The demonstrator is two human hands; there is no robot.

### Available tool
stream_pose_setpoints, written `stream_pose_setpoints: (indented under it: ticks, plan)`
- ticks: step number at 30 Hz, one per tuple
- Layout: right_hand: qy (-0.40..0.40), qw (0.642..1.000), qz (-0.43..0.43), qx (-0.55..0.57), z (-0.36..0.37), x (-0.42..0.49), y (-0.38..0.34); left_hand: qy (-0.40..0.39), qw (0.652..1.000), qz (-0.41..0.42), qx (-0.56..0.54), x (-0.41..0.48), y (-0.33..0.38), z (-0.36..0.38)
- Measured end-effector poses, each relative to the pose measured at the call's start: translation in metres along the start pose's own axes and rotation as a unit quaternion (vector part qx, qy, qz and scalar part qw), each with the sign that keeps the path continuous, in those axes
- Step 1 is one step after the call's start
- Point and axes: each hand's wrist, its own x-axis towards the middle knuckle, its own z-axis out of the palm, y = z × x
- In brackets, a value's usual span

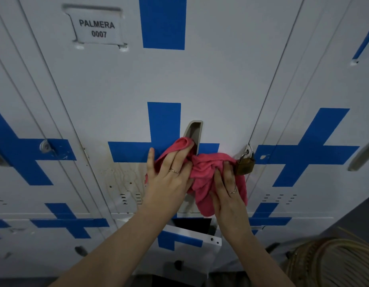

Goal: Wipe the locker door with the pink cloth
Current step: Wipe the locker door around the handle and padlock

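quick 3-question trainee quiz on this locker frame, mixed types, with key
1. True or false: both hands touch the pink cloth.
2. What hangs at the right edge of the locker door? A) a key ring B) a padlock C) a glove
3. What does the label say?

Key:
1. True: the left hand and the right hand both press on it.
2. B, the padlock.
3. PALMERA 0007.

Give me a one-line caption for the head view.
Both hands, left hand and right hand, press a pink cloth against the locker door beside its padlock.
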Motion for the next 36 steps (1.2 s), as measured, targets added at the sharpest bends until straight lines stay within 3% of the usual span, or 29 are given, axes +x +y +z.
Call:
stream_pose_setpoints:
  ticks: [8, 17, 25, 36]
  plan:
    - [-0.001, 1.000, 0.004, 0.011, -0.010, 0.004, -0.005, 0.025, 0.996, -0.032, -0.081, 0.008, -0.003, -0.004]
    - [0.013, 0.999, -0.027, 0.021, -0.009, 0.005, 0.000, -0.019, 0.989, -0.013, -0.148, 0.005, -0.012, -0.007]
    - [-0.003, 0.999, -0.040, -0.016, -0.011, 0.005, 0.003, 0.055, 0.995, -0.048, -0.070, 0.004, 0.003, 0.001]
    - [0.002, 1.000, -0.027, -0.002, -0.013, 0.006, -0.003, 0.063, 0.994, -0.080, -0.048, 0.012, 0.010, 0.003]
